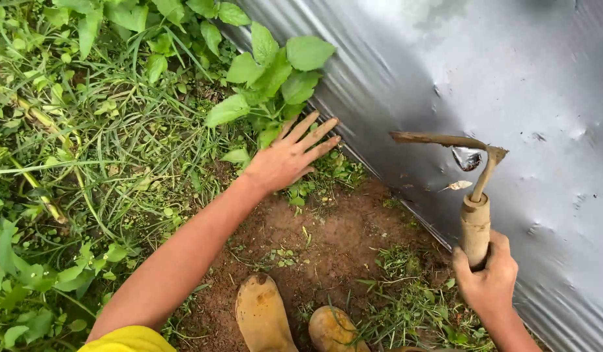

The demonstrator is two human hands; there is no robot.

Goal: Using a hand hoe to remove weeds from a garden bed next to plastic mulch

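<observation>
My left hand (289, 156) reaches forward with fingers spread, resting at the base of a broad-leaved green weed (275, 75) beside the silver plastic sheet (510, 78). It holds nothing that I can see. My right hand (489, 277) grips the wooden handle of a small hand hoe (474, 215). The hoe's muddy metal blade (438, 138) points left, raised above the sheet. Bare brown soil (327, 234) lies between the two hands.
Thick grass and weeds (86, 143) cover the left side. Two muddy yellow-brown boots (265, 319) stand on the soil at the bottom. The sheet has a small torn hole (466, 158) under the blade.
</observation>
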